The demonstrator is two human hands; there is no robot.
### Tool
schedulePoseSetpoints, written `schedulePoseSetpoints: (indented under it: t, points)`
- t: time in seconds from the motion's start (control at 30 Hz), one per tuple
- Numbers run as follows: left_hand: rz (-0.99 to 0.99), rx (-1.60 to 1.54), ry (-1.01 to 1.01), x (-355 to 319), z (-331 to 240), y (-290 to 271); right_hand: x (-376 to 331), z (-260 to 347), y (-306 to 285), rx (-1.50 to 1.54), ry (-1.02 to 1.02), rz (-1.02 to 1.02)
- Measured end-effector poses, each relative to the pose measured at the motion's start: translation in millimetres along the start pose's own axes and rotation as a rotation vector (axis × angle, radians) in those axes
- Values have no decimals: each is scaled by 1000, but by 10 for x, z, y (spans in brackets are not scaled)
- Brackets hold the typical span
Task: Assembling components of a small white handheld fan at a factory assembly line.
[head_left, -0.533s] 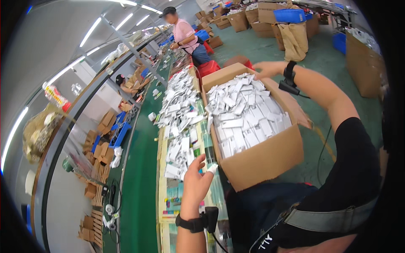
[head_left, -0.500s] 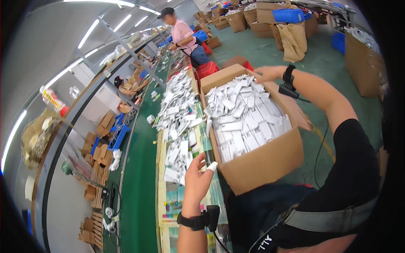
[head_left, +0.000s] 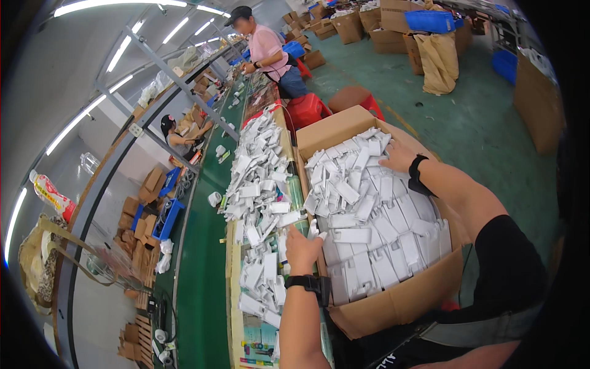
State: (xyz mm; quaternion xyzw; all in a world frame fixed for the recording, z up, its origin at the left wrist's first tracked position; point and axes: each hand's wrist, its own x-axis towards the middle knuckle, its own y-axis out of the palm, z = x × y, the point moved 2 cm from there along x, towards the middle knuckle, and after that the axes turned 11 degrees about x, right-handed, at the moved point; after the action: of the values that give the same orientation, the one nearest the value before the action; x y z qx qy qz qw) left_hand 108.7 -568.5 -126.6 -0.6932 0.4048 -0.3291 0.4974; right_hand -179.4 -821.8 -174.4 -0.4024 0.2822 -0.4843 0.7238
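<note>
Shifted since the earlier frame: left hand [head_left: 303, 249] up to the left wall of the carton [head_left: 399, 305], right hand [head_left: 401, 157] in over its contents. On the bench [head_left: 235, 323], loose white pieces [head_left: 250, 191] pointing every way; left fingers spread nearby. In the carton, packed white pieces [head_left: 352, 236], mostly lengthwise away from the body. Probably light, stiff, slick; best pinched by long edges. At right, fingertips against pieces; cannot tell if pinching.

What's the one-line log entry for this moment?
cardboard box: open, filled with white parts | left hand: near its left wall | right hand: at parts' right side | loose white pile: on worktable
</note>
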Motion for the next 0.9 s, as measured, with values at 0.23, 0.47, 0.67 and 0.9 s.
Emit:
schedulePoseSetpoints:
  t: [0.23, 0.47, 0.67, 0.9]
  points:
    - [-509, 246, 401, 50, -374, -37, -319, 252, 139, 35, -77, 169]
    - [223, -210, 193, 117, -661, 300, -242, 368, 66, 336, -278, -30]
    - [91, -102, -241, -48, -818, 516, -75, -120, 362, 67, 95, 79]
    - [77, -173, -202, -61, -676, 601, -332, -65, 273, 226, 114, -100]
